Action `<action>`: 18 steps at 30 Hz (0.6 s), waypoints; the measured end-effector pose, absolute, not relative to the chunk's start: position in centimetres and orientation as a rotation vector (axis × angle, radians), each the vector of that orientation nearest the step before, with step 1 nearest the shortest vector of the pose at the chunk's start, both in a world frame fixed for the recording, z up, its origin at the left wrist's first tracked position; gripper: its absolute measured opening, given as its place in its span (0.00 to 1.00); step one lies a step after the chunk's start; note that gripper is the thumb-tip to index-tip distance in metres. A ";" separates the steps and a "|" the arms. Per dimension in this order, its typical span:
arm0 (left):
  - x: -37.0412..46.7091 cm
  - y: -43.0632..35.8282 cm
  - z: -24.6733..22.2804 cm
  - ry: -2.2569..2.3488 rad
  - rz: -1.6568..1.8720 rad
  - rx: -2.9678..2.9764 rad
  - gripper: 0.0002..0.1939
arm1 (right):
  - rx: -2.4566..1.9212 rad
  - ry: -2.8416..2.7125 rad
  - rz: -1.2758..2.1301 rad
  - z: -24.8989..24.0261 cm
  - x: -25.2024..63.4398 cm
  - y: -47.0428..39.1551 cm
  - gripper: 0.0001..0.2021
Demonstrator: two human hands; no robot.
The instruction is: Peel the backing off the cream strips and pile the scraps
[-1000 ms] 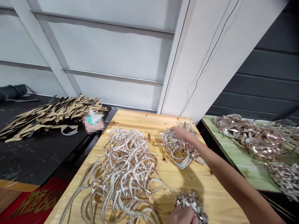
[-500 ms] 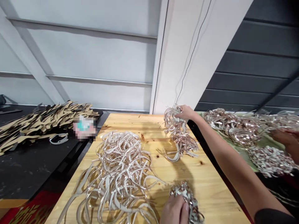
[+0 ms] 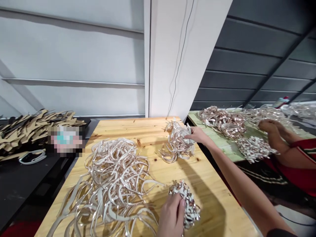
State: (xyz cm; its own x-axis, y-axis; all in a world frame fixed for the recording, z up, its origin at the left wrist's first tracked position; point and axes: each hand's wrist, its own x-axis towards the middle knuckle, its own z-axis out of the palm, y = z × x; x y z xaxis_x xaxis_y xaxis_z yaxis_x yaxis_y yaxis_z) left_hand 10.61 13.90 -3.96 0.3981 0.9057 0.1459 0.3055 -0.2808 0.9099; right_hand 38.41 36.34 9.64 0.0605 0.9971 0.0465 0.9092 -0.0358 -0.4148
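My right hand [image 3: 198, 135] is closed on a bunch of curled, shiny rose-gold and white strips [image 3: 179, 140] near the far right of the wooden table [image 3: 158, 171]. The bunch's lower loops reach the tabletop. Nearer to me, my left hand [image 3: 172, 210] has its fingers bent and pressed against the left side of a dense bundle of short, crinkled shiny pieces [image 3: 189, 207]. Its fingertips are partly hidden. To the left of both hands spreads a large loose heap of similar curled strips [image 3: 118, 184].
On the black table [image 3: 14, 184] at left lie a pile of tan and black cut pieces [image 3: 34, 128] and a white-rimmed band [image 3: 32, 157]. A co-worker's hands [image 3: 274, 131] are over a green-covered table [image 3: 209, 128] at right, among more shiny strips [image 3: 224, 120].
My right hand has lowered the bunch of strips, which now sits more gathered near the tabletop. My left hand stays at the crinkled bundle. The view has turned to the right.
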 end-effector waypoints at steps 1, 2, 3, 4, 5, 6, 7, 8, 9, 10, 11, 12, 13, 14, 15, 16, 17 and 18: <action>10.6 13.9 -3.8 1.050 0.875 1.792 0.25 | -2.039 -1.929 0.395 8.8 38.3 35.9 0.17; 10.5 14.0 -3.7 1.049 0.876 1.788 0.25 | -2.072 -1.947 0.424 8.2 38.1 35.6 0.17; 10.5 14.0 -3.6 1.047 0.879 1.786 0.25 | -2.106 -1.968 0.450 7.7 38.0 35.3 0.17; 10.5 14.0 -3.6 1.047 0.883 1.784 0.25 | -2.133 -1.981 0.463 7.3 37.8 35.2 0.17; 10.4 14.1 -3.5 1.047 0.885 1.780 0.25 | -2.157 -1.991 0.468 7.1 37.6 35.1 0.17; 10.4 14.1 -3.5 1.048 0.882 1.776 0.25 | -2.178 -2.000 0.466 6.9 37.5 35.1 0.17; 10.4 14.1 -3.4 1.050 0.877 1.771 0.25 | -2.197 -2.008 0.459 6.9 37.3 35.0 0.17; 10.4 14.1 -3.4 1.052 0.872 1.766 0.25 | -2.215 -2.016 0.449 6.9 37.2 35.0 0.17; 10.4 14.1 -3.4 1.055 0.870 1.764 0.26 | -2.232 -2.024 0.434 7.0 37.1 35.0 0.17; 10.4 14.1 -3.5 1.058 0.869 1.763 0.26 | -2.245 -2.031 0.414 7.0 36.9 34.9 0.18; 10.4 14.1 -3.5 1.060 0.871 1.764 0.26 | -2.255 -2.040 0.392 7.1 36.8 34.9 0.18; 10.4 14.1 -3.6 1.062 0.874 1.765 0.26 | -2.261 -2.050 0.367 7.1 36.6 34.8 0.18; 10.4 14.2 -3.7 1.064 0.879 1.765 0.26 | -2.261 -2.061 0.341 7.1 36.4 34.8 0.18; 10.4 14.2 -3.7 1.066 0.883 1.765 0.26 | -2.258 -2.074 0.316 7.1 36.3 34.8 0.18; 10.5 14.2 -3.8 1.068 0.888 1.765 0.26 | -2.252 -2.088 0.293 7.1 36.1 34.8 0.18; 10.5 14.2 -3.9 1.071 0.891 1.766 0.26 | -2.244 -2.103 0.272 7.1 36.0 34.9 0.18; 10.5 14.2 -3.9 1.072 0.892 1.766 0.26 | -2.232 -2.119 0.253 7.1 36.0 34.9 0.17; 10.5 14.2 -4.0 1.073 0.889 1.767 0.26 | -2.217 -2.138 0.234 7.1 35.9 35.0 0.17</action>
State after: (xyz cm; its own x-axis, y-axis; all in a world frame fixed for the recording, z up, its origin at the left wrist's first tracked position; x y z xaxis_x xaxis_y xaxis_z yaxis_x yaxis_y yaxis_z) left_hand 10.48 14.20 -3.96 0.3752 0.9172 0.1343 0.3023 -0.2580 0.9176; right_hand 35.94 35.04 7.13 0.0312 0.9969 -0.0719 0.9889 -0.0413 -0.1427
